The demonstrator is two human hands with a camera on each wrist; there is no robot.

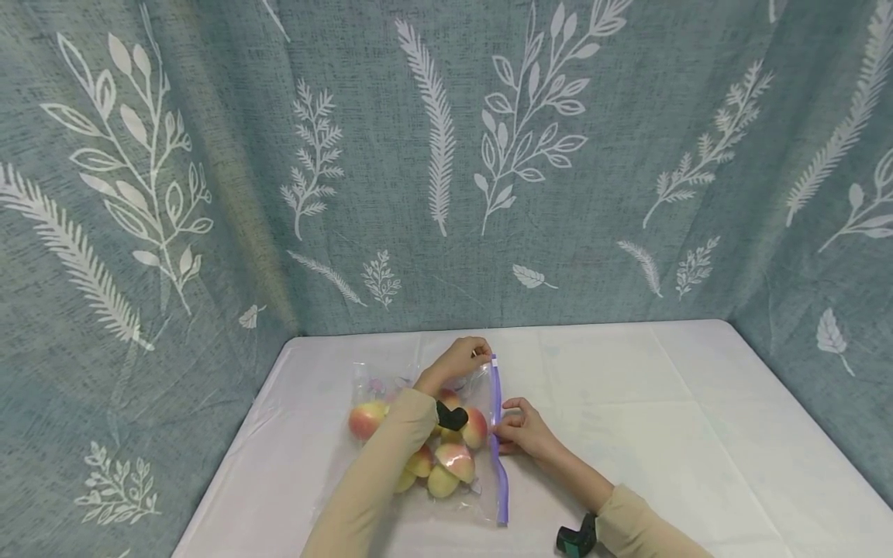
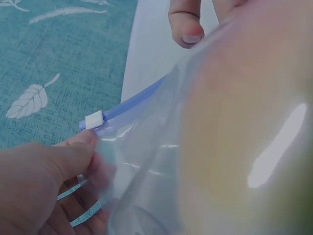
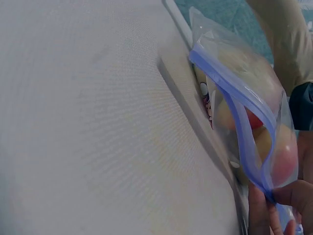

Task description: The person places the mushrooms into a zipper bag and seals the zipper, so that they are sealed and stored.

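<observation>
A clear slider zip bag lies on the table, filled with several red-and-yellow fruits. Its purple zip strip runs along the right side. My left hand pinches the bag's far corner; in the left wrist view the thumb lies just beneath the white slider at the strip's end. Partway along the strip, my right hand pinches the zip between thumb and fingers. In the right wrist view, the two edges of the mouth part on the near side of that pinch.
White cloth covers the table. Blue-green curtains with white leaf prints stand behind it and at both sides. A black strap sits on the left wrist, and a dark device is by the right cuff.
</observation>
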